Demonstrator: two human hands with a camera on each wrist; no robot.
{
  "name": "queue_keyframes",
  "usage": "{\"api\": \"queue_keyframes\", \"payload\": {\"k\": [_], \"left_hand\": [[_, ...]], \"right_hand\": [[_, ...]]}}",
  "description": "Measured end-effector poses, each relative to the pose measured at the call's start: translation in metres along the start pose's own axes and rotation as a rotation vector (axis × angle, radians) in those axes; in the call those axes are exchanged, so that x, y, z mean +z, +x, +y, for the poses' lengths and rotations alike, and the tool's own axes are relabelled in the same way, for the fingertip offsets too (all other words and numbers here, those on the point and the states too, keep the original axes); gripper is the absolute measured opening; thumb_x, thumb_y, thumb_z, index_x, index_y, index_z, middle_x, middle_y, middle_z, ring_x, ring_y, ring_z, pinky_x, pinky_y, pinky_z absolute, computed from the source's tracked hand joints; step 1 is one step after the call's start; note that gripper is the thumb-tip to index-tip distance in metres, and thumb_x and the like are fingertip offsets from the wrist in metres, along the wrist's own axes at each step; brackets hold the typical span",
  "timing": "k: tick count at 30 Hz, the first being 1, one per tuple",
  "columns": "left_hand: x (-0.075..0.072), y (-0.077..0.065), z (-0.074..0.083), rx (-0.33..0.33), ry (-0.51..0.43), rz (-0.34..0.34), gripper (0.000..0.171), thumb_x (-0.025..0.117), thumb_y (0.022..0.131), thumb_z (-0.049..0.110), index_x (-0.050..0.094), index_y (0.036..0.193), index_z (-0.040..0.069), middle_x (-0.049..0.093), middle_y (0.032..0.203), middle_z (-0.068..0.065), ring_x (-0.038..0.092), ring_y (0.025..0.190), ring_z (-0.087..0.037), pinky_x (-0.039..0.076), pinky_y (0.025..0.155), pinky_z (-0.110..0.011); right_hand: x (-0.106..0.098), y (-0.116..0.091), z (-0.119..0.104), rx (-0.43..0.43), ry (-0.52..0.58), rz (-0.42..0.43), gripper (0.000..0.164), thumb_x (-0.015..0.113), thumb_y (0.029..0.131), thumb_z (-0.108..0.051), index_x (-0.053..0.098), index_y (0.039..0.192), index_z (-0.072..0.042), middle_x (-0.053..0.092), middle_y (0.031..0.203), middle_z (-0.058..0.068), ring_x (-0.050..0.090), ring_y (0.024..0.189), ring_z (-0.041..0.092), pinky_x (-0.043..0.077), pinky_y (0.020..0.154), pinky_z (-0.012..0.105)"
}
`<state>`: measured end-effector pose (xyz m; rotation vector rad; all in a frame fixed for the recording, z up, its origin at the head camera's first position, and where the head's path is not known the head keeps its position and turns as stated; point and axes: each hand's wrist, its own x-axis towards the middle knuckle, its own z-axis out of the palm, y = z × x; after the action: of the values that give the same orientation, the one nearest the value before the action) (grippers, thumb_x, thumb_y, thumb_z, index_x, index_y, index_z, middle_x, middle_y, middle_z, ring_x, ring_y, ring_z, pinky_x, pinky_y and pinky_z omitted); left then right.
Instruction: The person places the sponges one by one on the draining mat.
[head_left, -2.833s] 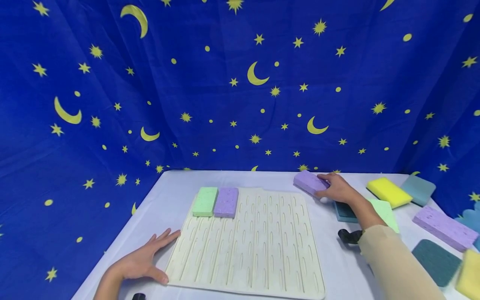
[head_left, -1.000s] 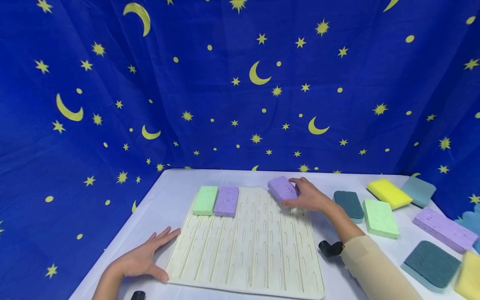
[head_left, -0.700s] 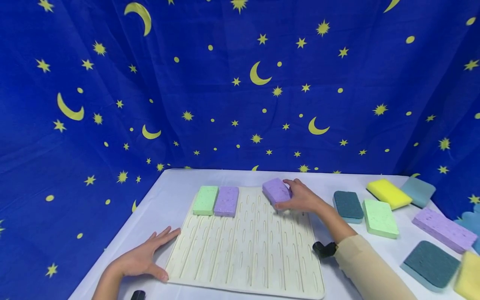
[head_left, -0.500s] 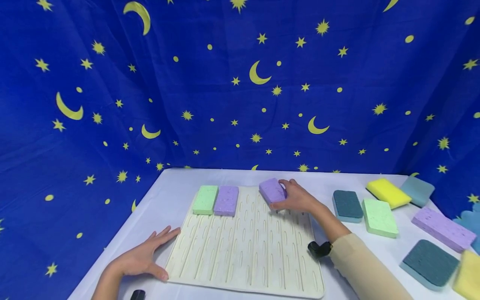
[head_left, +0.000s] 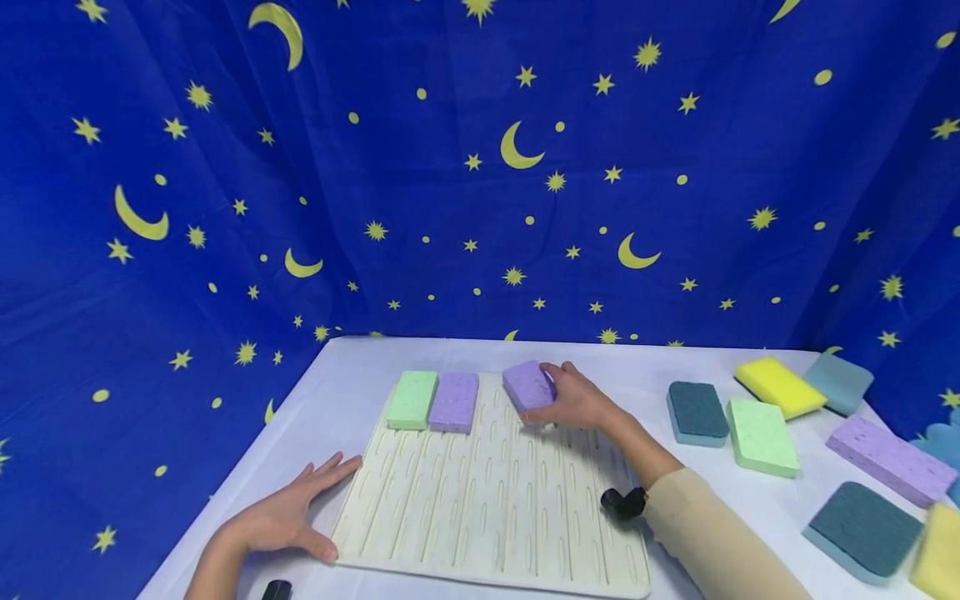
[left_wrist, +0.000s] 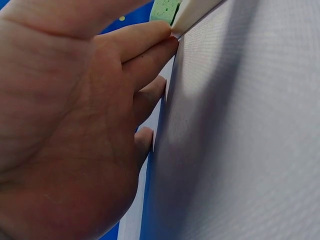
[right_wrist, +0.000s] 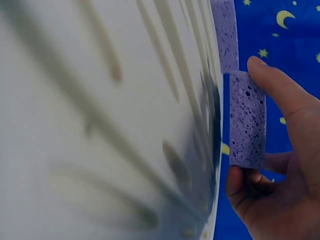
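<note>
My right hand (head_left: 576, 400) grips a purple sponge (head_left: 528, 385) between thumb and fingers, over the far part of the cream ridged mat (head_left: 480, 517). In the right wrist view a narrow gap shows between this held sponge (right_wrist: 247, 120) and the mat's surface. A light green sponge (head_left: 412, 400) and a second purple sponge (head_left: 453, 402) lie side by side at the mat's far left corner. My left hand (head_left: 281, 512) rests with spread fingers at the mat's left edge, its thumb at the near left corner. In the left wrist view the fingertips (left_wrist: 172, 40) touch the mat's edge.
Several sponges lie on the white table at the right: two dark teal ones, the nearer (head_left: 862, 529) and the farther (head_left: 697, 410), a light green one (head_left: 762, 437), a yellow one (head_left: 780, 386) and a long purple one (head_left: 890, 458). A blue star-patterned cloth (head_left: 480, 167) hangs behind.
My right hand has carried the purple sponge leftward from the table beyond the mat's right side to above the mat. My left hand has stayed in place.
</note>
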<state>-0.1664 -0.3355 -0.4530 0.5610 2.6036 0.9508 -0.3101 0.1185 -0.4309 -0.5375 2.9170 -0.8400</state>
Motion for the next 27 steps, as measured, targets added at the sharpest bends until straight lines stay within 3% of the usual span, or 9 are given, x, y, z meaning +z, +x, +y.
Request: {"api": "queue_keyframes", "payload": {"k": [9,17,27], "left_hand": [[-0.001,-0.002,0.002,-0.012,-0.006,-0.01,0.109,0.087,0.065,0.036,0.026,0.154,0.021,0.013,0.154,-0.03,-0.002,0.133,-0.061,0.004,0.096,-0.078],[-0.003,-0.004,0.0,0.021,-0.001,-0.007,0.109,0.087,0.066,0.037,0.025,0.154,0.018,0.014,0.153,-0.03,-0.001,0.133,-0.061,0.005,0.096,-0.078],[-0.002,-0.001,-0.001,0.022,0.025,0.009,0.112,0.088,0.063,0.038,0.026,0.154,0.019,0.014,0.153,-0.031,0.001,0.132,-0.062,0.007,0.096,-0.078]], "right_hand": [[0.013,0.002,-0.02,0.016,-0.019,0.018,0.112,0.076,0.065,-0.066,0.034,0.149,-0.004,0.048,0.112,0.012,0.05,0.088,0.02,0.048,0.077,0.037],[0.029,0.007,-0.032,0.018,-0.022,0.008,0.111,0.075,0.066,-0.068,0.035,0.148,-0.005,0.048,0.108,0.01,0.049,0.086,0.019,0.048,0.076,0.035],[0.034,0.006,-0.038,0.005,-0.003,-0.005,0.107,0.085,0.066,-0.049,0.036,0.146,0.001,0.053,0.114,0.014,0.053,0.092,0.02,0.049,0.084,0.04]]}}
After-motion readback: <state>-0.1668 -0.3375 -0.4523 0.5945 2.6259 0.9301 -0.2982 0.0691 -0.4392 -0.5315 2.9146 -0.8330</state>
